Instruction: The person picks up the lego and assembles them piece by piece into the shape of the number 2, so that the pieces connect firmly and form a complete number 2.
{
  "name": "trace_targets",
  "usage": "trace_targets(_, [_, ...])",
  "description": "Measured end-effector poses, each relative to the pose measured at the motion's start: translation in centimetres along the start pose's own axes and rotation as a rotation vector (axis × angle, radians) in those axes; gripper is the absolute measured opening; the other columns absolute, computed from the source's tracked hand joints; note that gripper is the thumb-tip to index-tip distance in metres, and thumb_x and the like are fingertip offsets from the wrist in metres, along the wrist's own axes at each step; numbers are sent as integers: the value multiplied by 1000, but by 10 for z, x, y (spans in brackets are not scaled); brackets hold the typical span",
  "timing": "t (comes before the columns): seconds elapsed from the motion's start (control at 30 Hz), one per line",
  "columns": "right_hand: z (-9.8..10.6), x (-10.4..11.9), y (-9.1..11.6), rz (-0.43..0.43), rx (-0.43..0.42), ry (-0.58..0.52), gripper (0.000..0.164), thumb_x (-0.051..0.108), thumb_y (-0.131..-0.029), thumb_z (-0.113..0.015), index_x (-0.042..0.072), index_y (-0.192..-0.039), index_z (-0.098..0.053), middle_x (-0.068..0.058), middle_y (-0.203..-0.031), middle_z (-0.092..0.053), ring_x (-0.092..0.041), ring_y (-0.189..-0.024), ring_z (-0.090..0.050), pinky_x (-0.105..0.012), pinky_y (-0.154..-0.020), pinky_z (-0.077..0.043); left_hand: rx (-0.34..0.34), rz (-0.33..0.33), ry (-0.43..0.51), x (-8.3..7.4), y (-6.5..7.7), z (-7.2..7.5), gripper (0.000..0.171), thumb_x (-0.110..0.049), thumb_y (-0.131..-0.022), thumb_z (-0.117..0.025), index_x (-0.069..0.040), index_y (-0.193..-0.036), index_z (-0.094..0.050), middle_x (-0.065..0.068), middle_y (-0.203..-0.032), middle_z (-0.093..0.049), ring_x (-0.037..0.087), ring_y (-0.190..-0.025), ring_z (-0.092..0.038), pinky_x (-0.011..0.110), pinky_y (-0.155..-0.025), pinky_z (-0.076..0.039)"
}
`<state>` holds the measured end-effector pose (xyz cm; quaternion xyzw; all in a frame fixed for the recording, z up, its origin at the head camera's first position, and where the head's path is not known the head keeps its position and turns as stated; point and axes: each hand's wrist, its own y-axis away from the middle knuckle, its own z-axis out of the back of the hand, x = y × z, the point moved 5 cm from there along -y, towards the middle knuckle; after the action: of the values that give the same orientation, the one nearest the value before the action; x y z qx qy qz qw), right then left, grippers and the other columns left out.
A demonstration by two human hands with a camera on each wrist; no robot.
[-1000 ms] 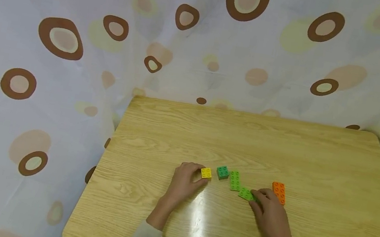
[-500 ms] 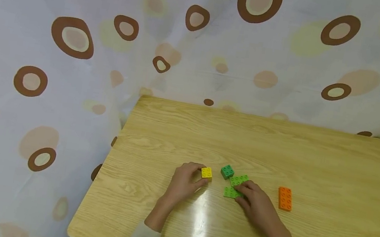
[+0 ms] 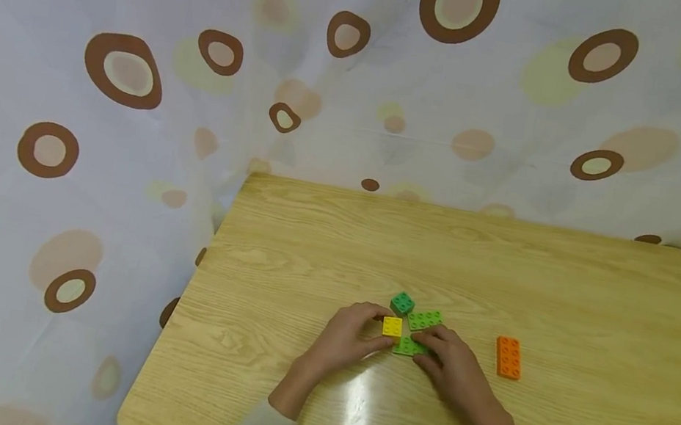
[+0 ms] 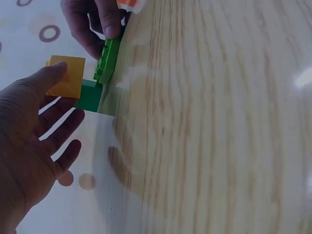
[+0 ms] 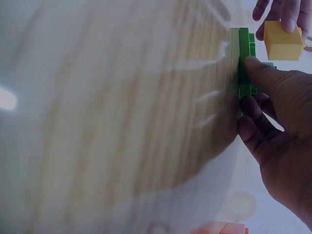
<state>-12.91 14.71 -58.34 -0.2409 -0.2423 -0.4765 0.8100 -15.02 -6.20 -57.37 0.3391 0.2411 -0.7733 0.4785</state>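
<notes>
My left hand [image 3: 347, 340] pinches a small yellow toy brick [image 3: 392, 326] between thumb and fingers. In the right wrist view that yellow brick [image 5: 282, 44] is held up off the table, apart from the green ones. My right hand [image 3: 458, 372] grips the right part of a flat light green brick [image 3: 406, 346], which lies on the table; its thumb and fingers cover that end. Just behind lies a second light green brick [image 3: 424, 319]. A dark green square brick [image 3: 403, 303] sits at that one's left end. In the left wrist view, the dark green brick [image 4: 88, 96] is partly hidden.
An orange brick [image 3: 508, 357] lies apart on the wooden table [image 3: 606, 307], right of my right hand. A curtain with brown rings [image 3: 340, 131] hangs behind and left of the table.
My right hand has slid its light green brick leftward, and the other light green brick has turned. My left hand has since brought the yellow brick rightward, close to the held green one.
</notes>
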Motion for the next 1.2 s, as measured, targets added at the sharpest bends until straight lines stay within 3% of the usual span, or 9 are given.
trace_targets(0.27, [0,-2,-3,-23,12,-26,36,10,-93,-82,8,-128,-73,0,-119,-67,-12,-94,-63,-35,-78,-55,16,-38,-21,-2,-5,-9,38,-36,-98,-78,-20,-132,-70,-9,-129,-71,8,-124,-62,32,-108,-49])
trace_targets(0.5, [2,-3,-3,6,-6,-45,36,10,-92,-83,7,-127,-74,-1,-117,-66,-9,-83,-53,-28,-71,-49,3,-47,-59,-1,-8,-15,38,-36,-98,-78,-19,-131,-71,-6,-128,-72,10,-121,-64,32,-106,-50])
trace_targets(0.97, [-2,-6,-5,-3,-4,-70,36,7,-90,-84,6,-125,-74,-1,-114,-65,-7,-80,-51,-27,-68,-47,-16,-91,-107,-4,-5,-18,38,-34,-94,-82,-18,-128,-73,-6,-123,-74,9,-115,-67,27,-100,-52])
trace_targets(1.2, [-2,-5,-1,-20,6,-87,34,7,-91,-83,5,-125,-74,-1,-114,-65,-6,-80,-50,-26,-68,-47,-37,-174,-190,-10,-5,-19,37,-34,-93,-83,-19,-126,-76,-6,-117,-77,6,-108,-70,25,-96,-54])
